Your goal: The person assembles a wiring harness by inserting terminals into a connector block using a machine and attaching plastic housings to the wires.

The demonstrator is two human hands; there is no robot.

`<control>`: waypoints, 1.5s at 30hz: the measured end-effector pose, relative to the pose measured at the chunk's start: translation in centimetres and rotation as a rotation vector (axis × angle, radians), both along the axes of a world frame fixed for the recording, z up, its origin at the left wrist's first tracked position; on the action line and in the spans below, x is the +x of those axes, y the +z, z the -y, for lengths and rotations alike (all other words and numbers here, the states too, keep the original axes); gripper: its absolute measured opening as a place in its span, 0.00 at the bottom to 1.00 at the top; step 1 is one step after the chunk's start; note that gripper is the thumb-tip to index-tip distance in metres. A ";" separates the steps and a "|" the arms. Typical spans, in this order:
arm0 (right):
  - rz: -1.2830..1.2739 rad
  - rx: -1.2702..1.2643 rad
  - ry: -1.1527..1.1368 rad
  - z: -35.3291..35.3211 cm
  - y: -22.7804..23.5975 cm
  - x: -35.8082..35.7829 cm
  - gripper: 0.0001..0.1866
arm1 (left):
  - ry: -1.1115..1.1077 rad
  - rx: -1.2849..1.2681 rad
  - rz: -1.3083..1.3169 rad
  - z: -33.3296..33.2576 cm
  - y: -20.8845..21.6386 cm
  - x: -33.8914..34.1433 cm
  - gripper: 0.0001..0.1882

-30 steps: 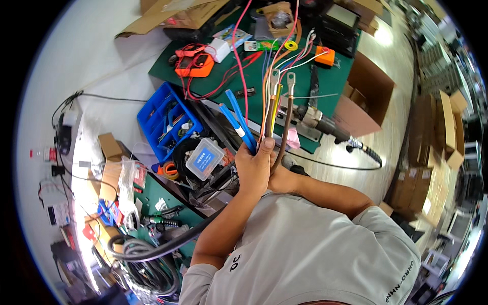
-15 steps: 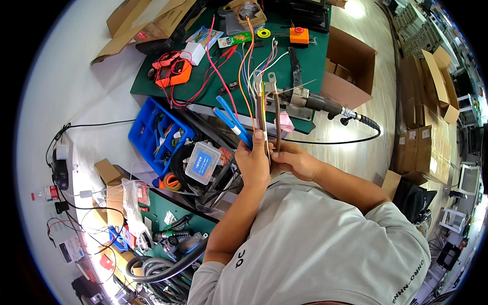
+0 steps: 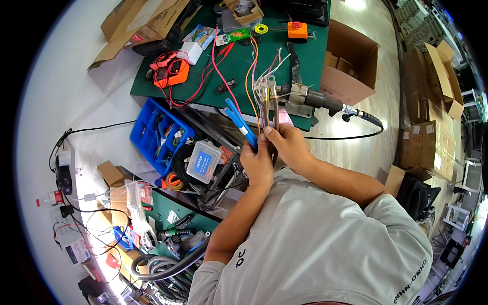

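Observation:
My left hand [image 3: 257, 163] is closed round a cable bundle, with two thick blue cables [image 3: 242, 124] angling out toward the upper left. Beside it, my right hand [image 3: 288, 145] is closed on two brown cables [image 3: 276, 113], its thumb across their front. Metal ring lugs [image 3: 271, 83] cap the brown cables, standing close together. A thin orange wire [image 3: 248, 89], a pink-red wire [image 3: 218, 76] and several white and purple wires rise from the same bundle. Both hands meet just in front of my shirt; the lower part of the bundle is hidden behind them.
On the green table [image 3: 203, 91] beyond lie a crimping tool [image 3: 325, 103] with a black hose, an orange clamp meter [image 3: 172, 72] and an orange box with a red button [image 3: 297, 29]. A blue parts bin [image 3: 145, 129], a clear plastic case [image 3: 204, 161] and a cardboard box [image 3: 356, 61] stand nearby.
My right hand has moved up along the brown cables, its thumb now over their front. The two lugs have come closer together. The blue cables have shifted slightly right.

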State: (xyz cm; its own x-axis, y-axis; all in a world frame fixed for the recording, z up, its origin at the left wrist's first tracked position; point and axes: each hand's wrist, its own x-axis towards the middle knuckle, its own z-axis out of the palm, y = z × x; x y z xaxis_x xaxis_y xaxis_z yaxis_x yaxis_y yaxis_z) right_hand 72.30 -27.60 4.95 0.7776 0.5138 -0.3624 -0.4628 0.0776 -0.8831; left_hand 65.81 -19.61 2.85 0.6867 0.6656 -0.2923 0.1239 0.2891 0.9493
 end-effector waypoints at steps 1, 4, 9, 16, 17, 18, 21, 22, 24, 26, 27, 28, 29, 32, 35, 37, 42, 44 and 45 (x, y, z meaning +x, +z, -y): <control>-0.002 -0.024 -0.011 -0.1 0.3 0.2 0.19 | -0.007 0.037 -0.016 0.0 0.0 0.0 0.17; 0.015 -0.108 -0.038 -0.4 0.8 1.0 0.19 | -0.037 0.126 -0.103 -0.2 -0.9 0.1 0.17; 0.259 -0.396 0.016 -0.2 0.0 2.7 0.20 | -0.055 0.181 -0.105 0.0 -0.7 0.5 0.15; 0.649 -0.800 0.189 0.7 2.1 3.8 0.23 | -0.070 0.078 -0.097 0.1 0.1 0.7 0.14; 0.691 -0.848 0.176 0.7 2.3 3.6 0.23 | -0.071 0.072 -0.092 0.1 -0.1 0.7 0.14; 0.730 -0.898 0.165 0.6 2.3 3.6 0.23 | -0.073 0.065 -0.089 0.0 -0.5 0.7 0.14; 0.745 -0.908 0.187 0.6 2.1 3.9 0.21 | -0.095 0.044 -0.093 -0.2 -0.7 0.8 0.15; 0.748 -0.886 0.189 0.7 2.1 4.0 0.21 | -0.106 0.037 -0.097 -0.3 -0.6 0.8 0.16; 0.756 -0.844 0.195 0.9 2.1 4.0 0.21 | -0.110 0.020 -0.094 -0.5 -0.8 0.9 0.17; 0.761 -0.775 0.169 1.1 2.0 3.9 0.21 | -0.115 -0.021 -0.104 -0.7 -0.7 1.0 0.18; 0.762 -0.743 0.155 1.2 2.0 3.8 0.22 | -0.120 -0.055 -0.117 -0.7 -0.3 1.2 0.18; 0.797 -0.717 0.135 1.3 1.7 3.7 0.21 | -0.124 -0.090 -0.130 -0.8 0.0 1.3 0.18; 0.831 -0.691 0.115 1.3 1.3 3.6 0.20 | -0.124 -0.089 -0.125 -0.8 0.1 1.3 0.18; 0.852 -0.601 0.061 1.2 1.0 3.5 0.18 | -0.126 -0.050 -0.117 -1.0 0.2 1.4 0.18; 0.889 -0.549 0.063 1.5 0.5 3.4 0.12 | -0.135 0.043 -0.114 -1.3 -0.2 1.3 0.17; 0.910 -0.527 0.074 1.7 -0.3 3.5 0.09 | -0.137 0.091 -0.107 -1.5 -0.3 1.4 0.17; 0.944 -0.452 0.034 1.4 -1.4 3.6 0.08 | -0.086 0.051 -0.011 -1.5 -0.4 2.0 0.16; 0.959 -0.439 0.012 1.3 -1.9 3.7 0.07 | -0.077 0.081 -0.045 -2.0 -0.1 2.4 0.16; 0.966 -0.433 0.003 1.3 -2.2 3.8 0.06 | -0.077 0.087 -0.084 -2.5 0.4 2.6 0.16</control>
